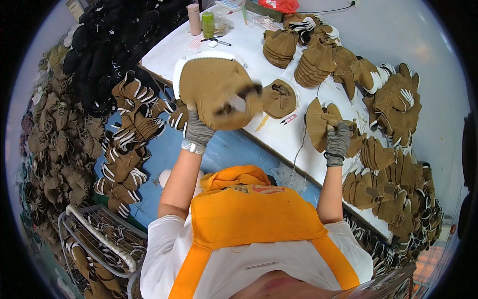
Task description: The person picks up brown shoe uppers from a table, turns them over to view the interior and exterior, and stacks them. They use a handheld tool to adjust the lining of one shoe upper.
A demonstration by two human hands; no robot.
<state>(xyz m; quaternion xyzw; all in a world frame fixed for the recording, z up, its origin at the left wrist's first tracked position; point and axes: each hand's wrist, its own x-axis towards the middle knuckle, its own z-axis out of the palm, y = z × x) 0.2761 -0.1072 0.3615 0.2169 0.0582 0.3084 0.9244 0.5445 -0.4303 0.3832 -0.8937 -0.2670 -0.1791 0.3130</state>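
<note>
Surface: white worktable (279, 134) running from upper left to lower right, bordered by a blue floor (226, 149) below its near edge.
Left hand (197, 130): grey knit glove; fingers closed around the lower edge of a large tan shoe piece (214, 94), which is lifted above the table's near corner. Part of this piece is motion-blurred, so the exact finger spread cannot be told.
Tan shoe piece: rounded, brown suede-like face, white stitched rim showing along its top and left side; a dark blurred patch lies at its right end.
Right hand (338, 139): grey knit glove; fingers curled shut on a folded tan piece (321, 122) that rests on the table, just beside further tan pieces.
Between the hands: a single tan piece (280, 98) lying flat on the table, and small pink-handled snips (288, 118) just below it.
Table, far end: stacks of tan pieces (281, 47), a pink bottle (193, 19) and a green bottle (207, 24) standing upright side by side.
Table, right side: heaps of tan uppers with white trim (396, 102).
Floor, left: piles of tan uppers (127, 139), a dark heap (112, 45) behind them, and a wire basket (102, 239) near the lower left.
Wearer: orange apron (254, 214) over a white shirt.
</note>
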